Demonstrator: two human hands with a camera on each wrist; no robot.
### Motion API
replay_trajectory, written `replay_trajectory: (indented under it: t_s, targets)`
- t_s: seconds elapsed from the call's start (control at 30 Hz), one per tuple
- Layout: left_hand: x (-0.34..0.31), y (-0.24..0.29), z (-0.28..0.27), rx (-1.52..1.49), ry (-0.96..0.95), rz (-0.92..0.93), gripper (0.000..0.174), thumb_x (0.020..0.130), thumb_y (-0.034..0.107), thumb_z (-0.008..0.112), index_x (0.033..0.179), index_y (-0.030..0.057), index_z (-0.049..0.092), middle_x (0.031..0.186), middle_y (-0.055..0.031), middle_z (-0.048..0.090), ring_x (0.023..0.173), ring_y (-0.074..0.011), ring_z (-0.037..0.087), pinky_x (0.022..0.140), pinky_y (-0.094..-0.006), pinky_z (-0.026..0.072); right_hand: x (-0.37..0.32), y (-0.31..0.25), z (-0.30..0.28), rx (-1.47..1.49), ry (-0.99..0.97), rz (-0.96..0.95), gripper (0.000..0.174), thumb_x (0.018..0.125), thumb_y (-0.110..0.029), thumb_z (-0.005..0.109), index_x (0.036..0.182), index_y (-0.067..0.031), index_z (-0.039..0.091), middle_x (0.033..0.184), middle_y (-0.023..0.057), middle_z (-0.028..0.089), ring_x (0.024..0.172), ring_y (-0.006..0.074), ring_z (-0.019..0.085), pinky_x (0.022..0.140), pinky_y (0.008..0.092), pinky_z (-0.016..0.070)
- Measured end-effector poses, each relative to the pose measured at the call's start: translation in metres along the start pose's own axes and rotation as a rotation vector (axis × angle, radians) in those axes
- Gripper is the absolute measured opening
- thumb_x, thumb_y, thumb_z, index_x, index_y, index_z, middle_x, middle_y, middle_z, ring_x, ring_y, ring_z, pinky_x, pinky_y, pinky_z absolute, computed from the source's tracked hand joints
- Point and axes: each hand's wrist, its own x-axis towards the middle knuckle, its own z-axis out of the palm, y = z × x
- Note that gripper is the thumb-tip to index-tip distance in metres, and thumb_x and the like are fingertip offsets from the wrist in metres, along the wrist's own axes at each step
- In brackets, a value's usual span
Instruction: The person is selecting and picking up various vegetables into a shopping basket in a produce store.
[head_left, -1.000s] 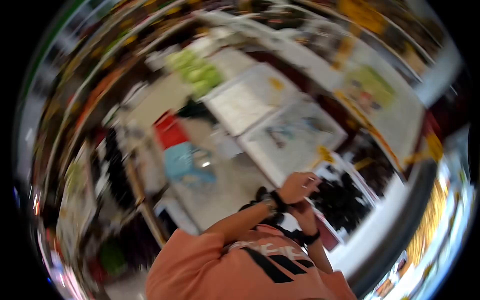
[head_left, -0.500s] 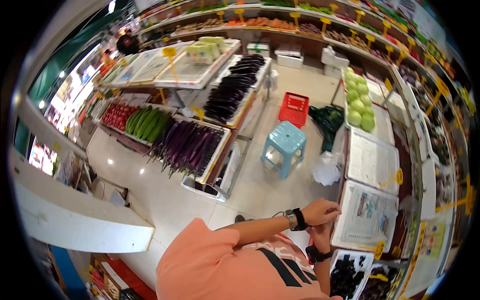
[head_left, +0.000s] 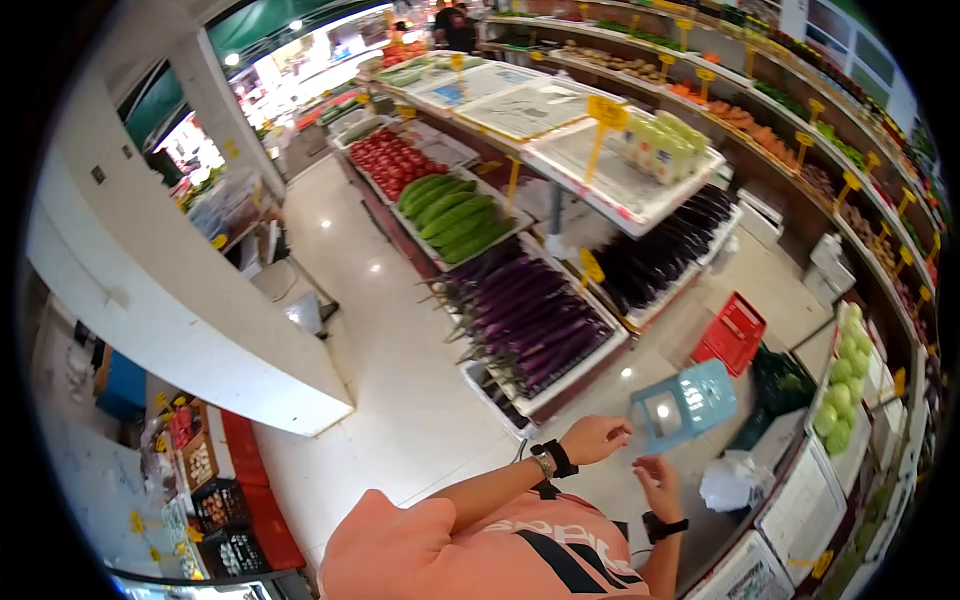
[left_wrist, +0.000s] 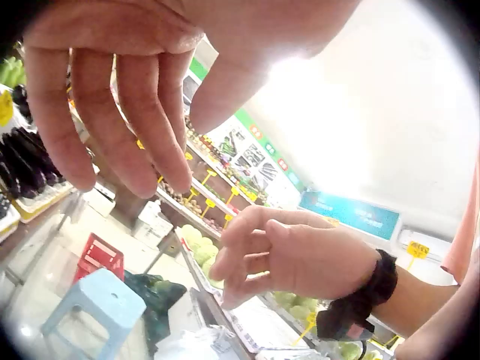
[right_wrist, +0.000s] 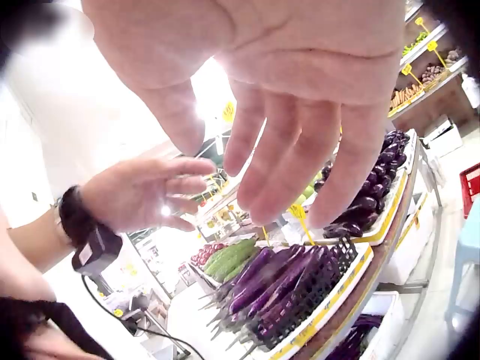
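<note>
In the head view my left hand [head_left: 595, 438], with a watch and black band at the wrist, hovers in front of my body, empty. Just right of it and lower is my right hand [head_left: 658, 485], a small gap between the two. The left wrist view has the left hand's fingers [left_wrist: 135, 112] loosely bent around nothing, and the right hand [left_wrist: 300, 259] beyond them. Relaxed fingers [right_wrist: 277, 146] of the right hand hang empty in the right wrist view. Past the hands stands a blue stool [head_left: 690, 400], touched by neither.
Long purple eggplants [head_left: 540, 315], green gourds [head_left: 450, 215] and tomatoes [head_left: 393, 160] lie in trays on a low stand. A red basket [head_left: 730, 333] is beyond the stool. Round green vegetables [head_left: 845, 385] are at the right, a white pillar [head_left: 190, 290] at the left.
The head view has turned left, bringing the pillar and eggplants further into sight. The hands, together earlier, have moved apart.
</note>
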Motion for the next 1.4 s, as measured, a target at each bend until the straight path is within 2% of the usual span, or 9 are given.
replay_trajectory:
  t_s: [0.17,0.37,0.6,0.67,0.83,0.97,1.1,1.2,1.4]
  targets:
    - [0.009,-0.025,-0.059,-0.003,0.164,-0.125,0.023,0.095,0.023,0.064,0.110,0.0056,0.067,0.089,-0.0105,0.075,0.083,-0.0256,0.072,0.078,-0.0344,0.0547,0.112,-0.003,-0.036,0.156,0.011,-0.046,0.010,0.097,-0.008,0.062,0.106,-0.0025,0.063,0.097,0.0043,0.068,0.087,0.0131,0.064,0.081,0.0272,0.0516]
    - [0.012,-0.064,-0.081,-0.061,0.452,-0.276,0.022,0.094,0.018,0.067,0.112,0.0051,0.066,0.094,-0.0107,0.074,0.083,-0.0223,0.072,0.077,-0.0325,0.0564,0.319,-0.032,-0.119,0.089,0.018,-0.314,0.025,0.100,-0.008,0.057,0.124,-0.0015,0.054,0.110,0.0040,0.061,0.098,0.0125,0.059,0.084,0.0275,0.0500]
    - [0.060,-0.068,-0.074,0.010,0.820,-0.512,0.020,0.098,0.015,0.063,0.113,0.0032,0.068,0.099,-0.0096,0.075,0.091,-0.0168,0.072,0.080,-0.0305,0.0558,0.542,-0.138,-0.158,-0.075,0.267,-0.605,0.058,0.089,-0.014,0.074,0.139,0.0005,0.048,0.127,0.0151,0.058,0.118,0.0259,0.056,0.101,0.0362,0.0458]
    - [0.084,-0.069,-0.066,-0.060,0.871,-0.542,0.021,0.100,0.014,0.061,0.115,0.0002,0.066,0.101,-0.0112,0.075,0.093,-0.0168,0.071,0.082,-0.0296,0.0554,0.600,-0.148,-0.163,-0.353,0.414,-0.776,0.068,0.083,-0.024,0.079,0.137,0.0034,0.048,0.126,0.0240,0.057,0.121,0.0395,0.054,0.106,0.0414,0.0433]
    - [0.147,-0.044,-0.056,-0.065,0.952,-0.524,0.021,0.097,0.017,0.064,0.113,0.0032,0.068,0.096,-0.0066,0.076,0.087,-0.0161,0.071,0.079,-0.0290,0.0545,0.667,-0.155,-0.151,-0.492,0.512,-0.622,0.075,0.075,-0.031,0.083,0.133,0.0025,0.050,0.129,0.0230,0.054,0.123,0.0407,0.049,0.101,0.0447,0.0461]
    - [0.164,-0.039,-0.052,-0.097,0.915,-0.551,0.025,0.101,0.015,0.061,0.119,-0.0019,0.064,0.106,-0.0139,0.074,0.097,-0.0181,0.070,0.087,-0.0295,0.0545,0.686,-0.143,-0.141,-0.325,0.501,-0.644,0.071,0.073,-0.027,0.085,0.128,0.0026,0.052,0.121,0.0208,0.058,0.115,0.0379,0.057,0.100,0.0419,0.0459]
    - [0.173,-0.036,-0.050,-0.099,0.942,-0.621,0.023,0.100,0.017,0.061,0.117,0.0019,0.066,0.103,-0.0104,0.075,0.097,-0.0182,0.071,0.086,-0.0308,0.0541,0.697,-0.143,-0.138,-0.301,0.226,-0.394,0.071,0.069,-0.033,0.086,0.127,-0.0047,0.054,0.111,0.0218,0.067,0.106,0.0374,0.064,0.091,0.0440,0.0506]
    - [0.181,-0.034,-0.054,-0.088,0.984,-0.585,0.023,0.100,0.017,0.061,0.117,0.0023,0.066,0.103,-0.0102,0.075,0.097,-0.0184,0.071,0.086,-0.0309,0.0538,0.704,-0.143,-0.139,-0.290,0.202,-0.442,0.068,0.068,-0.032,0.086,0.124,-0.0072,0.057,0.104,0.0218,0.069,0.099,0.0402,0.066,0.087,0.0444,0.0522]
    - [0.195,-0.033,-0.053,-0.076,0.961,-0.556,0.025,0.103,0.014,0.058,0.121,-0.0020,0.062,0.107,-0.0133,0.072,0.098,-0.0173,0.068,0.089,-0.0298,0.0530,0.697,-0.122,-0.160,0.184,0.077,-0.272,0.045,0.078,-0.021,0.082,0.113,0.0002,0.063,0.099,0.0118,0.073,0.086,0.0209,0.070,0.080,0.0325,0.0542]
